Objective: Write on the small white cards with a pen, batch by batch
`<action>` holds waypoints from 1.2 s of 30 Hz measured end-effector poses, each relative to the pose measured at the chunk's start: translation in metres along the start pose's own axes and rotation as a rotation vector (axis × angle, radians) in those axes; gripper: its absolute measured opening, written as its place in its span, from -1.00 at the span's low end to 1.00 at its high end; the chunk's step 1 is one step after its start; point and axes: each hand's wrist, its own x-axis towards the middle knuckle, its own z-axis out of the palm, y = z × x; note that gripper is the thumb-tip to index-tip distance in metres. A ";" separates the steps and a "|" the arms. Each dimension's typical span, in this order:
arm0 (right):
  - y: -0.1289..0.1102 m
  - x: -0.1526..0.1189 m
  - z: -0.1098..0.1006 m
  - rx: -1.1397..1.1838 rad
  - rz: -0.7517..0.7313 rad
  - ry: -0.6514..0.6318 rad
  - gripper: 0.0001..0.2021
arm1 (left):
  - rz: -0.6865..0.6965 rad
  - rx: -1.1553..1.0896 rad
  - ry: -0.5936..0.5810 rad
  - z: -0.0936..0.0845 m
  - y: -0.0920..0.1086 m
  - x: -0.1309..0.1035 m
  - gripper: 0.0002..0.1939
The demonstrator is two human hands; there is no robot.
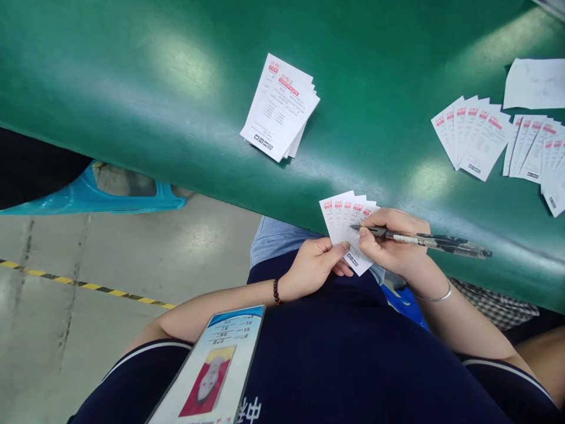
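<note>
Several white cards with red headings (339, 221) are spread in a fan at the table's near edge. My left hand (313, 265) pinches their lower end, thumb on top and fingers beneath. In my right hand (395, 238) is a black pen (432, 241), its tip at the face of the fanned cards. The fingers of that hand are closed round the barrel. Farther back on the green table (198, 118) lies a pile of similar cards (282, 109), slightly askew.
More fanned cards (474, 135) and another group (529, 147) lie at the right. Behind them is a blank white sheet (534, 85). A blue stool (132, 203) stands at the left. A badge (216, 365) hangs on my chest.
</note>
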 end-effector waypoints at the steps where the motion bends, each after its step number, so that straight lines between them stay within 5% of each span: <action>1: 0.000 0.000 0.000 0.000 -0.003 -0.001 -0.92 | 0.002 -0.004 0.002 0.000 -0.001 0.000 -0.70; 12: 0.000 -0.005 -0.007 0.267 0.153 0.015 -0.93 | -0.006 -0.008 0.006 -0.001 -0.002 0.000 -0.68; 36: 0.002 -0.013 -0.003 0.029 0.031 0.028 -0.93 | -0.001 -0.010 0.009 0.000 -0.002 0.001 -0.67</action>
